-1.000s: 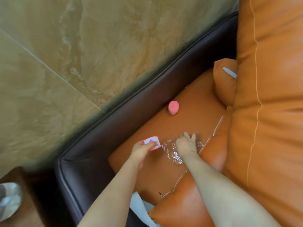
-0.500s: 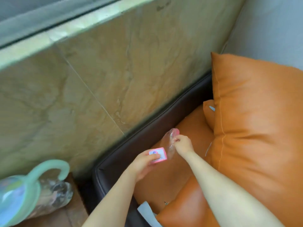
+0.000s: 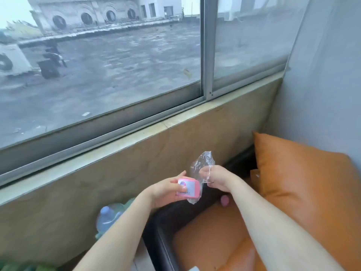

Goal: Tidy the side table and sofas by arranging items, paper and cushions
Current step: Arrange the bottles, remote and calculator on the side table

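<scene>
My left hand (image 3: 166, 189) holds a small pink box (image 3: 188, 188) with a white label, raised above the sofa's dark armrest (image 3: 168, 222). Right beside it, my right hand (image 3: 216, 178) pinches a crumpled clear plastic wrapper (image 3: 201, 163) that sticks up above the fingers and hangs down behind the box. A small pink round thing (image 3: 225, 200) lies on the orange sofa seat (image 3: 211, 243), partly hidden by my right forearm. A large orange cushion (image 3: 304, 182) leans against the sofa back on the right.
A clear water bottle with a blue cap (image 3: 106, 218) and a pale green handle stands left of the armrest, by the tan marble wall (image 3: 97, 188). Above runs a stone sill and a sliding window (image 3: 207, 55). A white paper corner (image 3: 194, 268) shows at the bottom edge.
Both hands rose off the sofa seat: the right hand picked the plastic wrapper up from the seat, the left kept the pink box. My view tilted up to the window.
</scene>
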### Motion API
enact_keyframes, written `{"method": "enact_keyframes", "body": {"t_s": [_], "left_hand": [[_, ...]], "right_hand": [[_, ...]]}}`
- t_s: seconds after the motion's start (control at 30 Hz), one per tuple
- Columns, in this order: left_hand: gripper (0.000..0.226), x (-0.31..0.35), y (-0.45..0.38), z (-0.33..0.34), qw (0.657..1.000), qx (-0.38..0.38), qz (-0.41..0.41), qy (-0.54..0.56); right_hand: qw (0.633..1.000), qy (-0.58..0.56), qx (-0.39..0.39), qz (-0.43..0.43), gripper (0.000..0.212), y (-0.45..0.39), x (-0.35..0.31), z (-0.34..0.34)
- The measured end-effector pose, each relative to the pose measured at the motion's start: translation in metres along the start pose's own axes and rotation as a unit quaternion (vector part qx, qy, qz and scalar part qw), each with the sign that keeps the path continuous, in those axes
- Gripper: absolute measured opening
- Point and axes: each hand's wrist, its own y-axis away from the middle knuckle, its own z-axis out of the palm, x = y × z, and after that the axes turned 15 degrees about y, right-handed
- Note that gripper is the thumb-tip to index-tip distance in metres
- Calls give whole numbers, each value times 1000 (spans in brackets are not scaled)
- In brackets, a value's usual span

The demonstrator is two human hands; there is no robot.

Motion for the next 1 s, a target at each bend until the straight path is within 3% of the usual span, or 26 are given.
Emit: {"method": "enact_keyframes", "body": {"t_s": [0.13,0.3,0.37,0.43,0.5,0.53,0.63,0.73,0.83,1.0], "left_hand": [[50,30,58,14,992,-21,10,-123],[41,26,106,12,990,13,57,-125],[40,19,121,7,987,63,96,-113],[39,13,133,1,974,135,146,-106],[38,9,143,-2,950,224,201,-81],[37,7,147,-2,937,261,223,-56],[30,4,157,3,916,302,263,-7],[36,3,162,11,912,301,279,-14],[43,4,173,19,922,258,286,-22],[42,3,189,29,950,163,265,2]], "right_hand": [[989,60,-131,-24,18,36,-41,32],[968,137,-205,-47,16,63,-70,75],[984,85,-155,-33,16,60,-69,88],[995,57,-10,-85,7,60,-72,96],[977,21,138,-160,9,67,-81,98],[970,-3,150,-191,10,74,-87,99],[963,93,53,-246,5,95,-109,109],[930,283,-59,-228,35,108,-122,122],[945,238,-122,-190,45,118,-127,125],[948,214,-152,-181,32,126,-127,124]]}}
